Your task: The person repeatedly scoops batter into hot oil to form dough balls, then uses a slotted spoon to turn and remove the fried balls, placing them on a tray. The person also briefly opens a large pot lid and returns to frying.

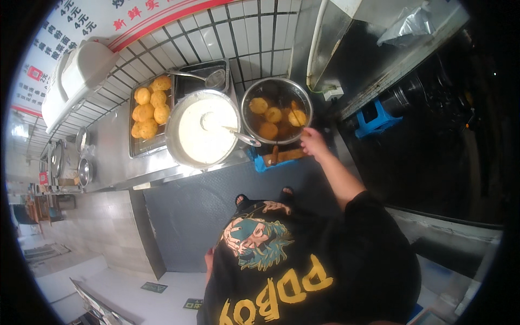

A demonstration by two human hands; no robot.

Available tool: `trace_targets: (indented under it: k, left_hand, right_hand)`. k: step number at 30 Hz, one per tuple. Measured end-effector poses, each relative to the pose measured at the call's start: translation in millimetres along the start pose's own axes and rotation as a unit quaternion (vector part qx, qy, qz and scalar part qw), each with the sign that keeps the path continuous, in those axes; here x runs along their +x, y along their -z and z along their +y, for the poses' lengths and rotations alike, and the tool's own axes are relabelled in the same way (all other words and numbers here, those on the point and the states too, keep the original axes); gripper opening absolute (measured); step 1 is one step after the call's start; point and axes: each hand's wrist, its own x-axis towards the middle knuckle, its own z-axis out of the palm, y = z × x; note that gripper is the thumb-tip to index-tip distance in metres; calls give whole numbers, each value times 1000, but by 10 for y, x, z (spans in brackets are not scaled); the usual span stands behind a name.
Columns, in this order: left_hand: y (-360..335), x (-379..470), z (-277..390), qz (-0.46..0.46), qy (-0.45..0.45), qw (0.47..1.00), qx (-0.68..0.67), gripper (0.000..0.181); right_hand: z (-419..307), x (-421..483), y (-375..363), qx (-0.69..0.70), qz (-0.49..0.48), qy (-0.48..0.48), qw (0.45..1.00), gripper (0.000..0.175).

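My right hand (313, 141) is at the near right rim of a round metal pot (245, 122) of dark frying oil. Its fingers are closed on a thin stick (298, 117) that reaches into the oil by a golden fritter (297, 118). Several more round fritters (273, 115) float in the pot. A tool with a wooden handle (275, 155) stands at the pot's near edge, its far end hidden. My left hand (209, 260) hangs low beside my black T-shirt (349, 260); only a sliver shows, so its fingers cannot be made out.
Left of the oil stands a large pot (170, 140) of white batter with a ladle (248, 139) in it. A metal tray (134, 152) holds several fried fritters. Behind, a skimmer (215, 79) lies over another tray (185, 87). A blue stool (262, 165) is below the oil pot.
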Motion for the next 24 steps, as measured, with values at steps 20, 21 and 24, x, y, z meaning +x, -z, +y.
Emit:
trace_targets:
  k: [20, 21, 24]
  left_hand:
    - [67, 272, 137, -10, -14, 993, 113, 41]
    - [68, 261, 152, -10, -14, 995, 97, 42]
    - [15, 241, 169, 3, 8, 998, 57, 43]
  right_hand:
    - [332, -1001, 376, -421, 51, 96, 900, 43]
    - [343, -977, 350, -439, 59, 110, 890, 43]
    - [327, -859, 323, -374, 4, 72, 925, 45]
